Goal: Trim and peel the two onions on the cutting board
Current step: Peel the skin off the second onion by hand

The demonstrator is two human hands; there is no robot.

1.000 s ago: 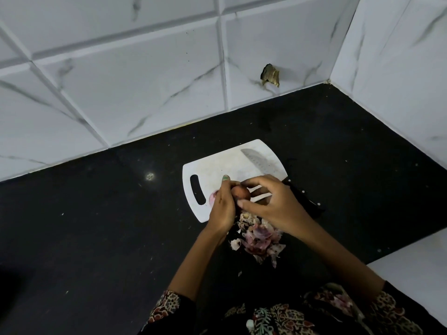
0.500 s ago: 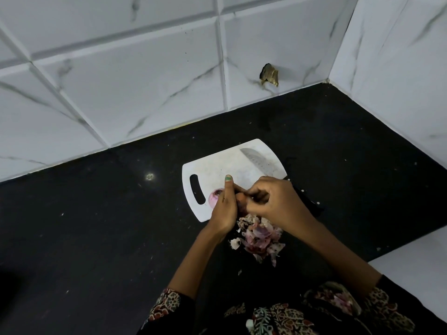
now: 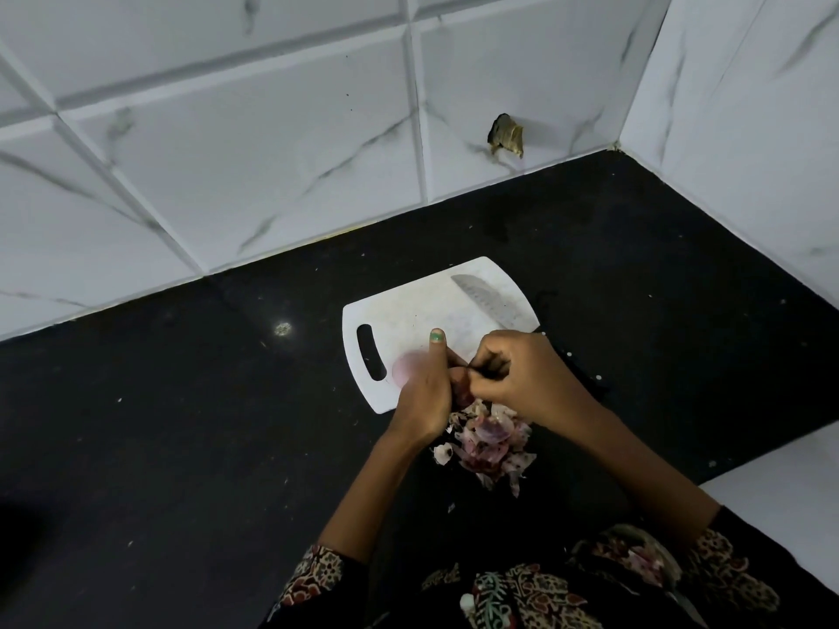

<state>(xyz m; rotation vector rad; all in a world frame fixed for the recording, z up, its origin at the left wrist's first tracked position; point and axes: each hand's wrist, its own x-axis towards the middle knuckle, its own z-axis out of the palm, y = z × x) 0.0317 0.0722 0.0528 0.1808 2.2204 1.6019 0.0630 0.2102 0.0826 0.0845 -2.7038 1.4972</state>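
We saw the left hand [image 3: 424,392] curled round a reddish-brown onion [image 3: 461,384], its thumb with a green-painted nail standing up straight, while the right hand [image 3: 526,379] closed its fingertips in a pinch on the skin at the top of that same onion. Against the frame of a second before, the right hand's fingers, then spread and reaching, had drawn in tight, and most of the onion that had shown between the two hands was now hidden by them. Both hands hovered over the near edge of the white plastic cutting board [image 3: 408,311], a flat rounded rectangle with one slot handle. A second onion [image 3: 404,367], pale pink, smooth and already bare, lay on the board just left of the left hand; it showed more than it had earlier. One knife [image 3: 488,299] with a dimpled steel blade lay on the board's far right corner, unmoved. Just beside the board's near edge sat one heap of papery pink and white peels [image 3: 488,440] on the glossy, speckled black desk [image 3: 181,424]. Behind it rose white marble-veined tiles [image 3: 227,152], one of them chipped.
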